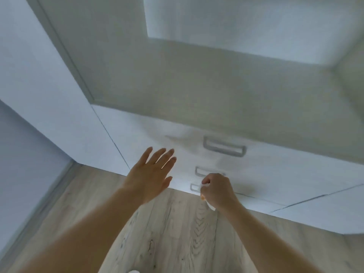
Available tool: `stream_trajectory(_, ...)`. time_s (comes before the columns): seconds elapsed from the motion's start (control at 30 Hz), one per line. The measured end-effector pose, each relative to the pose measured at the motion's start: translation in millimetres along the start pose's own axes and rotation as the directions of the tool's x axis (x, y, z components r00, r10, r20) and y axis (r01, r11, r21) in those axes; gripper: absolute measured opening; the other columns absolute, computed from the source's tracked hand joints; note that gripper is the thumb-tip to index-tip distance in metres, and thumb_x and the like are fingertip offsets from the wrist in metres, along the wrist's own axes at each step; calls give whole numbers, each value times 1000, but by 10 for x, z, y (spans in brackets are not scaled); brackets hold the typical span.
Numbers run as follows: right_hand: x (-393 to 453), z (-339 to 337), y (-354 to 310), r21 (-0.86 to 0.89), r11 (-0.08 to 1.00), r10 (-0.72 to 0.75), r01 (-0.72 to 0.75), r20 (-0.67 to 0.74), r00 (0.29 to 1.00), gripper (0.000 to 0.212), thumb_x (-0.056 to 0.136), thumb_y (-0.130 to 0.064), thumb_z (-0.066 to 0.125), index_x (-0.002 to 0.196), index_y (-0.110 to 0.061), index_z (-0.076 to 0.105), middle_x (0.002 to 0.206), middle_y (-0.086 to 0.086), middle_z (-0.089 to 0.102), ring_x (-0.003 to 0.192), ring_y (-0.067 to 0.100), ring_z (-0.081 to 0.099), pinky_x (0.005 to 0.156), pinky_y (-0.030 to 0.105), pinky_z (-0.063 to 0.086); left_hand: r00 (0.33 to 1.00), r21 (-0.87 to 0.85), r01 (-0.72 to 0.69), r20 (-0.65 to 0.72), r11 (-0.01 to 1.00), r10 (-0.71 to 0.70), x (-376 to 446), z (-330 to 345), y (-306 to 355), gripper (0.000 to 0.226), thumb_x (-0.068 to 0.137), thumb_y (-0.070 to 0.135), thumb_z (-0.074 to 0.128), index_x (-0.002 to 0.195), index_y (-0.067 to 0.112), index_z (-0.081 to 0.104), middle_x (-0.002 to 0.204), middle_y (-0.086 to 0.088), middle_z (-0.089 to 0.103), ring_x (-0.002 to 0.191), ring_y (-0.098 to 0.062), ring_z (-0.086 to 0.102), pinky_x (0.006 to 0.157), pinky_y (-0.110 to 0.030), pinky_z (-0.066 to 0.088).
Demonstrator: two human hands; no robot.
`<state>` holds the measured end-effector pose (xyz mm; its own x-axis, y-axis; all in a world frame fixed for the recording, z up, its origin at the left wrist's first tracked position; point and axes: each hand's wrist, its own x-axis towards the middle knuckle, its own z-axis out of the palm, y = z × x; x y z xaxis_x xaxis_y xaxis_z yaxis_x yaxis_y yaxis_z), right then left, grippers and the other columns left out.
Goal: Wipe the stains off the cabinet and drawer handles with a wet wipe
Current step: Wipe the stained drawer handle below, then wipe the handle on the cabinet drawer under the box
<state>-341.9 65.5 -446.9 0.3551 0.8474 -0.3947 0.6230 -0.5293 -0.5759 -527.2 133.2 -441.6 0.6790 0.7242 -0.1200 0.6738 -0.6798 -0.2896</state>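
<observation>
Head view: my right hand [217, 191] is curled tight around the wet wipe [209, 205], and a white bit sticks out under my fist. It is right at the lowest drawer handle [195, 188], just under the middle handle [202, 172]. The top handle [224, 148] sits higher up. My left hand [150, 174] is flat with fingers spread, holding nothing, near the drawer front [275, 174]. The picture is blurry. I think the wipe could slip off the thin handle and miss the stains.
</observation>
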Motion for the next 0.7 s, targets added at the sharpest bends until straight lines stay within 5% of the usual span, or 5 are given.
stream_trajectory(0.17, -696, -990, -1158, -98, 985, -145, 146, 17, 989, 25, 77, 5, 50, 98, 17, 60, 100, 30, 64, 88, 39, 64, 74, 52, 52, 993, -98, 110, 51, 989, -105, -582, -1343, -513, 59, 102, 45, 16, 153, 20, 1, 160, 2, -5, 147, -17, -4, 110, -39, -21)
stream_trajectory(0.37, -1344, -1848, -2559, -210, 924, -334, 320, -33, 942, 17, 80, -3, 52, 90, 0, 65, 90, 14, 69, 88, 27, 64, 79, 35, 53, 975, -105, 221, -13, 970, -223, -1188, -2495, -1346, 58, 102, 45, 18, 153, 19, 4, 160, 1, 6, 146, -17, 5, 116, -41, -8)
stream_trajectory(0.57, -1965, -1695, -3644, -141, 918, -395, 371, -218, 893, 12, 82, -9, 57, 88, -10, 66, 90, 2, 67, 86, 16, 59, 68, 20, 44, 967, -57, 202, -147, 978, -209, -1928, -2988, -2215, 58, 103, 44, 19, 153, 17, 10, 159, -2, 12, 146, -20, 10, 117, -43, -2)
stream_trajectory(0.7, -2327, -1349, -4219, 21, 913, -382, 407, -308, 871, 8, 81, -7, 58, 82, -12, 64, 74, -7, 59, 62, -1, 49, 45, 5, 35, 971, -2, 188, -152, 982, -186, -2510, -2973, -2728, 58, 103, 44, 19, 153, 17, 8, 159, -3, 13, 146, -21, 11, 117, -44, -1)
